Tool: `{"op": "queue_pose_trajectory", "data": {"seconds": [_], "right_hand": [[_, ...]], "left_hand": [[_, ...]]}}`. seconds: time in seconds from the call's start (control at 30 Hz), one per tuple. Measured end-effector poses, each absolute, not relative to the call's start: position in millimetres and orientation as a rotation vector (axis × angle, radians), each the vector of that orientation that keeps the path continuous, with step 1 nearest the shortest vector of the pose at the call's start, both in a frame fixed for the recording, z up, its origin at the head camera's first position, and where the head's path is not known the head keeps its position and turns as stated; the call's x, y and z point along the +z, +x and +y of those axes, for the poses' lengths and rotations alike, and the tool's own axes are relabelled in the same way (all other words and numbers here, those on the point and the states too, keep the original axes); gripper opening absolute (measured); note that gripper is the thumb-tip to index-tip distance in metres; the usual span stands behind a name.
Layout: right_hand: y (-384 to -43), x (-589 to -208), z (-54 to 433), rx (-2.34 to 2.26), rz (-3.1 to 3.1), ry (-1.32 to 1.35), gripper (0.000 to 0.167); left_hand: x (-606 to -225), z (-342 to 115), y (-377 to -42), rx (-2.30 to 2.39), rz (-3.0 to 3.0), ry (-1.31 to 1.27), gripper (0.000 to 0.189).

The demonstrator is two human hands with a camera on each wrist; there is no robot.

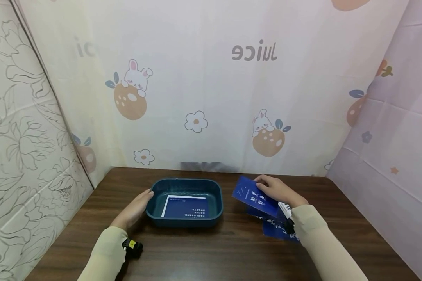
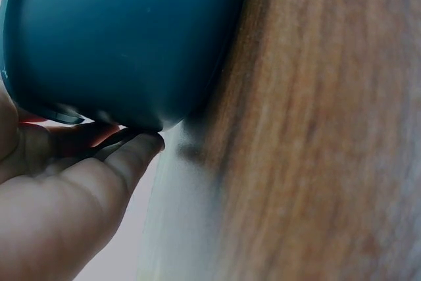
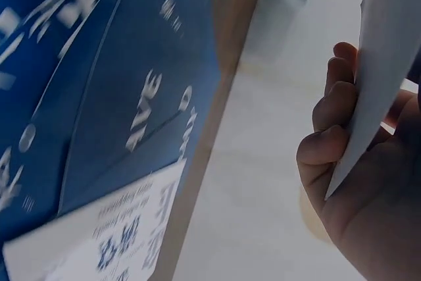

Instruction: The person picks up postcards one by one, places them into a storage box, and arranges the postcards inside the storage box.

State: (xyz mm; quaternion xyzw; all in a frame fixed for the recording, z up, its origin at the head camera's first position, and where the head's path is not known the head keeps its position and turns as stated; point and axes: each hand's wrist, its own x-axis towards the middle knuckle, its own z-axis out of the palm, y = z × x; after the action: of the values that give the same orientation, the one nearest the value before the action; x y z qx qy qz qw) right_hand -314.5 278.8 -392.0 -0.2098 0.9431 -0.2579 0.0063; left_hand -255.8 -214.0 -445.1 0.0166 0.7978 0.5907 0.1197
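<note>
In the head view my left hand [image 1: 134, 210] touches the left end of a teal tray [image 1: 184, 223], fingers fairly straight. The left wrist view shows its fingertips against the tray's outer wall [image 2: 125, 44]. Inside the tray lies a dark blue card [image 1: 186, 207] with white print and a white edge. My right hand [image 1: 279, 190] pinches a blue card [image 1: 254, 197] with white characters, raised and tilted. Beneath it, more blue cards [image 1: 278, 229] lie overlapping on the table, partly hidden by the held card and wrist. A white printed card [image 3: 99, 228] lies among them.
A dark brown wooden table [image 1: 183, 253] bears everything. Behind it hangs a pale curtain [image 1: 204, 78] with rabbit and fruit prints, and similar cloth closes off both sides. A black wrist device [image 1: 133, 248] sits on the left sleeve.
</note>
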Motion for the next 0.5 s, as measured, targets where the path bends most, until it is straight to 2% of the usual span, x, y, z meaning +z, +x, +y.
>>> {"op": "queue_pose_trajectory", "data": {"seconds": [0.5], "right_hand": [[-315.0, -383.1, 225.6, -0.844, 2.859, -0.74, 0.028]], "left_hand": [[-444.7, -214.7, -255.6, 1.717, 2.341, 0.042, 0.07]]}}
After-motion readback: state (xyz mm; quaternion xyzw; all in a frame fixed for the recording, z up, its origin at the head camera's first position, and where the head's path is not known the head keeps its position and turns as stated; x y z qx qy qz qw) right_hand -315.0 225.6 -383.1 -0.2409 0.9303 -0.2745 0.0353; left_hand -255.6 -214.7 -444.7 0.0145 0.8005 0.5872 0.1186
